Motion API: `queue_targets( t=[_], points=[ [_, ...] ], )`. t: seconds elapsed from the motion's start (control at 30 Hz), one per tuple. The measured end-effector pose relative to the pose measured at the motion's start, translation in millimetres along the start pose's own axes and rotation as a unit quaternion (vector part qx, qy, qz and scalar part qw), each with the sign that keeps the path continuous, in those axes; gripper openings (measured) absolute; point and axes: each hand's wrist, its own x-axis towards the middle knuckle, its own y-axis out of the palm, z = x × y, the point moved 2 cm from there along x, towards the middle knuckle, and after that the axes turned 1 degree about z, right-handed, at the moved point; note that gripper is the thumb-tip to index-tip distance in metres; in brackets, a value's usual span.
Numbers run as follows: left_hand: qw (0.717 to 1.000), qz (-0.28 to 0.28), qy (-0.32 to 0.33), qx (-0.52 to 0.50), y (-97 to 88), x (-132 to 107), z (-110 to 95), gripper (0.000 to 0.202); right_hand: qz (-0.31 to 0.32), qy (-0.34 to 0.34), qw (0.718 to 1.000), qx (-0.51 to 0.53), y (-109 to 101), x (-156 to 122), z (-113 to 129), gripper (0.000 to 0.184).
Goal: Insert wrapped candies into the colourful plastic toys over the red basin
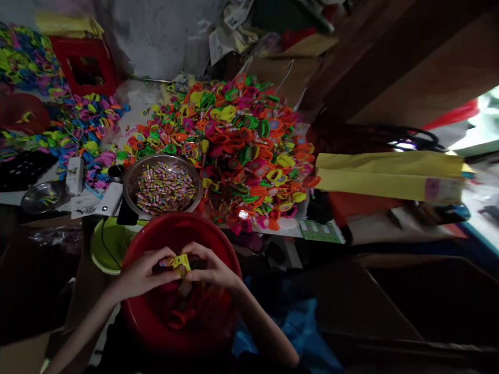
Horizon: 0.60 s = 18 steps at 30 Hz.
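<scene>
Both hands are over a red plastic tub (134, 324). They hold a small yellow plastic piece (181, 261), which looks like a toy watch, between them. My left hand (150, 271) pinches its left side, where a small pink and blue wrapped candy (165, 263) shows by the fingertips. From the other side my right hand (206, 267) grips the yellow piece with thumb and fingers. A small pale flap hangs under it. Red and orange pieces (177, 318) lie in the tub below, dim and hard to make out.
Beyond the tub, a metal bowl (130, 200) holds many small wrapped candies. A big heap of colourful toy watches (249, 150) covers the table behind. At left stand a green basin (102, 249), a small metal dish (29, 200) and a white power strip (74, 175). Cardboard boxes (351, 296) flank the right.
</scene>
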Motion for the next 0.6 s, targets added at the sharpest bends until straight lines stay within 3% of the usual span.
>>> queue_targets(
  t=[0.27, 0.43, 0.6],
  points=[
    [0.999, -0.042, 0.002, -0.032, 11.0, 1.7, -9.4, 0.029, -0.045, -0.014, 0.995, 0.088, -7.4, -9.3, -0.3, 0.037],
    [0.993, -0.121, 0.006, -0.017, 23.9, 6.1, -12.0, 0.026, -0.072, -0.043, 0.986, 0.141, -5.6, -7.6, -11.6, 0.035],
    [0.985, -0.167, 0.019, 0.036, 23.5, 4.9, -14.4, 0.018, -0.116, -0.034, 0.992, 0.021, -3.8, -13.2, -4.8, 0.026]
  ],
)
